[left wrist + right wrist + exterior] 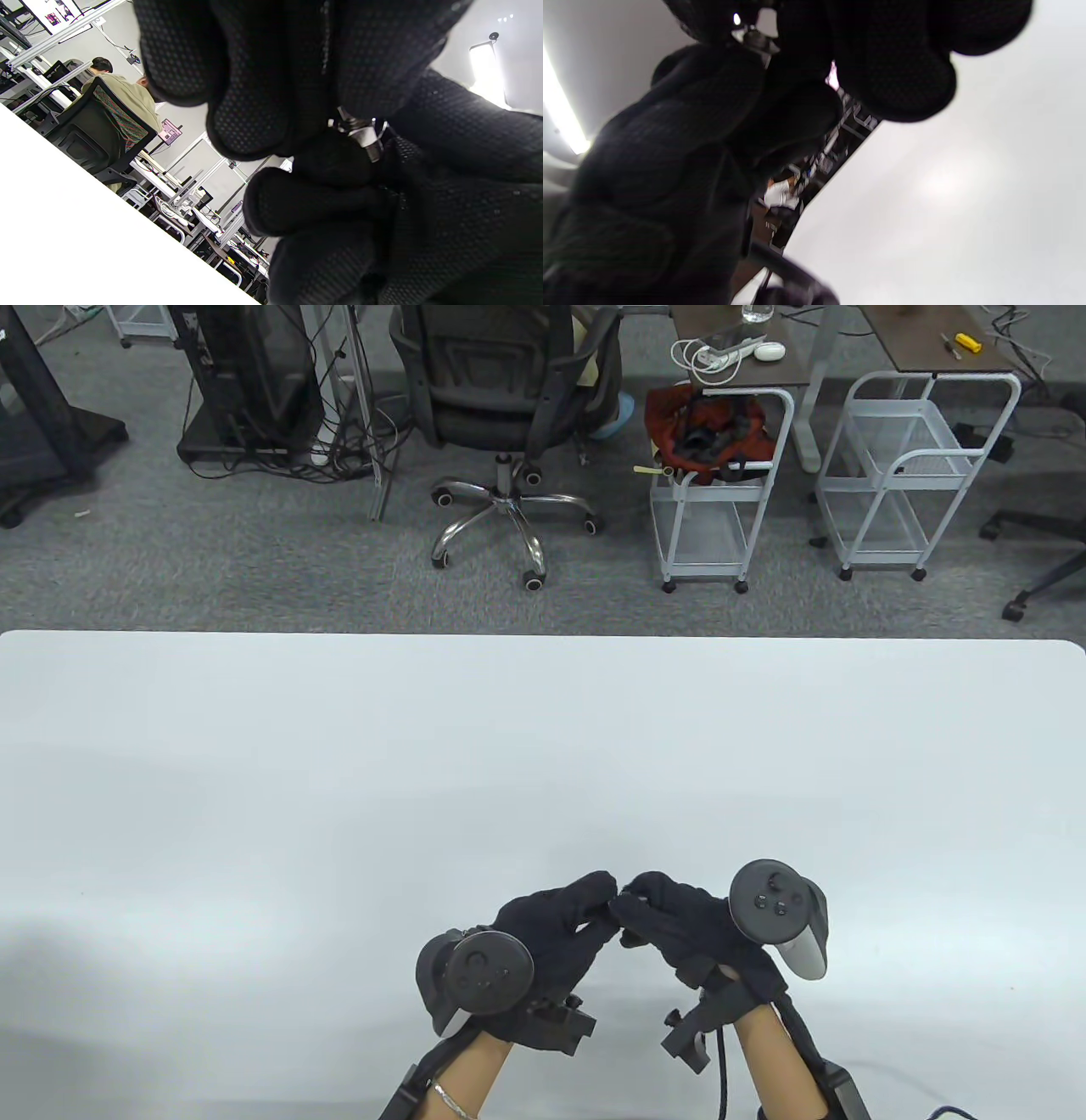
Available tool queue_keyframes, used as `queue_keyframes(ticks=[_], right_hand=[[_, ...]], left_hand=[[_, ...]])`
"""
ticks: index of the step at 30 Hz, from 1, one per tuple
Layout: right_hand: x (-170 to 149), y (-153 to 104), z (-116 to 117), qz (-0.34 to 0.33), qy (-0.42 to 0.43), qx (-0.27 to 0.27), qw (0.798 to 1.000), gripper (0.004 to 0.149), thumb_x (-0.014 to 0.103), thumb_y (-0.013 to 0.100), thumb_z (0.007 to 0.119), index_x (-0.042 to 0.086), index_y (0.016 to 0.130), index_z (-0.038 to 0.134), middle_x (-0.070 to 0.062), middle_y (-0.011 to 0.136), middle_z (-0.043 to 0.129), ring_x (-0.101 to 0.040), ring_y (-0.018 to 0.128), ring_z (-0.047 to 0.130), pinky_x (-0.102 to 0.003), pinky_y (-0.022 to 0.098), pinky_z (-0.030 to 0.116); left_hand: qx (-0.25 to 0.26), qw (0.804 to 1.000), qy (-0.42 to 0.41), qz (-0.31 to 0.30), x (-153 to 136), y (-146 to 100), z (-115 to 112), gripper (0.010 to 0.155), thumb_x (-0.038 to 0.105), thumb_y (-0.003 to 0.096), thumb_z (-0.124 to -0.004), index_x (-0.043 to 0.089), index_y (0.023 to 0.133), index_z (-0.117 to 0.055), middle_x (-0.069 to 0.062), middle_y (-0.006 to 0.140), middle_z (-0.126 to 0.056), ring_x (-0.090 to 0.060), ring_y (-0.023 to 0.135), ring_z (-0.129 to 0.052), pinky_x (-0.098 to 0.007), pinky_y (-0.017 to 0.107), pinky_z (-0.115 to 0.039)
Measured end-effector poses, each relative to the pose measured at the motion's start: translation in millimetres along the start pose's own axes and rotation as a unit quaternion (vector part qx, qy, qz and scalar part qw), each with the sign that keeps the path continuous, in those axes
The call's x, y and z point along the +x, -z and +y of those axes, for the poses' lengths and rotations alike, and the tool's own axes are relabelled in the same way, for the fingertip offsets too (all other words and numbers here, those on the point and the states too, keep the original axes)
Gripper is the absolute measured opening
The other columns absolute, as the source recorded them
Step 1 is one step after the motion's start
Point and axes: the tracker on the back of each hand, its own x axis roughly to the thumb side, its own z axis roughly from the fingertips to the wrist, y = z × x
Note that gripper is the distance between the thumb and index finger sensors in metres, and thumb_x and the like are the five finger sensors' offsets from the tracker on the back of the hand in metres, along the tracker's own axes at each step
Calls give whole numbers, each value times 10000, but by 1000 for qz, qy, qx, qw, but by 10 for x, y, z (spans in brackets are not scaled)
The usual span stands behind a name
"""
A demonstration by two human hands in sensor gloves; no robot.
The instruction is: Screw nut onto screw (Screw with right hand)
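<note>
Both gloved hands meet fingertip to fingertip above the white table (543,746) near its front edge. My left hand (604,901) pinches a small metal screw (358,132); its threaded shaft shows between the black fingers in the left wrist view. My right hand (635,899) grips the nut (380,127) on that shaft from the other side. The right wrist view is blurred and shows only a small metal glint (755,39) between the fingertips. In the table view the parts are hidden by the fingers.
Beyond the table's far edge stand an office chair (509,390), two white wire carts (721,500) and computer equipment (246,381) on grey carpet.
</note>
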Motion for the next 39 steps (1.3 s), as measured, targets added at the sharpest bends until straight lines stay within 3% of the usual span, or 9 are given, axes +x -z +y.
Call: queue_keyframes(ticks=[4,8,13,18,22,27,32,37,39], right_hand=[[-18,-7,26,-7,-23,-107,994,489,400,610,606,-9,621,874,-241,552,993,-303,319,1040,-508,321,792],[-15,20,33,1,-7,8,1000,510,402,603,681,-59,813,739,-327,770,856,-394,551,971,-567,448,725],[-38,12,36,-2,-24,-103,994,494,404,612,599,-10,629,869,-244,563,989,-309,329,1038,-512,328,789],[-47,33,30,20,-10,10,1000,506,408,606,675,-51,811,741,-318,770,859,-385,551,973,-562,449,726],[-59,20,39,11,-27,-96,995,492,405,611,609,-12,633,870,-246,567,988,-308,337,1039,-514,331,788],[-19,30,29,22,-15,10,1000,513,403,597,694,-62,805,751,-329,758,867,-396,538,977,-568,441,727],[-13,4,15,8,-34,-86,996,490,401,610,615,-15,624,873,-245,558,990,-311,326,1037,-513,328,788],[-25,36,30,9,-22,6,1000,508,401,602,681,-58,809,744,-329,767,859,-394,546,973,-567,446,725],[-35,41,34,3,-26,-17,1000,492,402,604,670,-49,778,765,-305,727,890,-366,504,992,-549,424,742]], left_hand=[[-8,1000,-10,5,-14,-1,-28,421,419,428,-862,241,809,-893,89,671,-1083,-87,531,-1096,-318,497,-887],[-5,1000,-5,13,-51,2,-19,417,412,431,-862,245,812,-892,81,682,-1080,-94,536,-1095,-322,498,-885],[-12,1000,-9,4,-43,9,-37,423,419,433,-856,243,816,-889,86,685,-1079,-91,543,-1093,-322,504,-884],[-10,1000,9,3,-49,13,-33,422,415,434,-856,239,816,-889,79,688,-1078,-95,543,-1094,-323,504,-884],[-18,1000,-3,3,-45,13,-49,422,414,432,-857,241,815,-891,84,686,-1079,-92,545,-1094,-323,507,-883],[-12,1000,13,5,-41,7,-38,422,409,434,-856,238,819,-886,78,691,-1077,-96,546,-1093,-323,504,-884],[-18,1000,-7,1,-32,5,-56,421,411,433,-855,245,820,-886,86,691,-1077,-89,549,-1093,-320,510,-883],[-12,1000,13,0,-44,10,-38,425,416,435,-855,240,821,-882,82,696,-1074,-93,552,-1091,-320,510,-882],[-12,1000,17,-3,-45,11,-36,427,419,435,-852,237,820,-882,84,693,-1075,-87,549,-1092,-317,509,-883]])
